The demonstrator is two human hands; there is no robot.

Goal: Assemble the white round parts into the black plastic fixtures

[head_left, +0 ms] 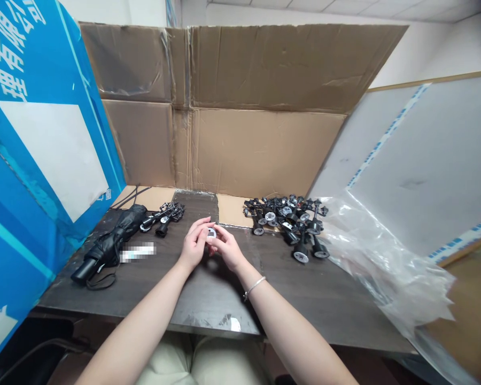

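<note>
Being held mid-frame: a small round disc (pixel 211 233), seemingly plastic, pinched narrowly between the fingertips of the left hand (pixel 193 245) and right hand (pixel 225 247), over the desk (pixel 324 299). Judged light and stiff; best taken by its rim. Black plastic fittings (pixel 286 227) are heaped to the right, a smaller batch (pixel 164 216) is laid to the left, with a folded black umbrella (pixel 110 243) beyond. Clear plastic sheeting (pixel 379 256) is bunched at far right.

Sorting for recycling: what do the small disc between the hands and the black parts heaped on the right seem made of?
The small disc looks pale, perhaps metal or plastic; too small to tell. The heaped black parts look like moulded plastic, going by their sheen and formed shapes.
</note>
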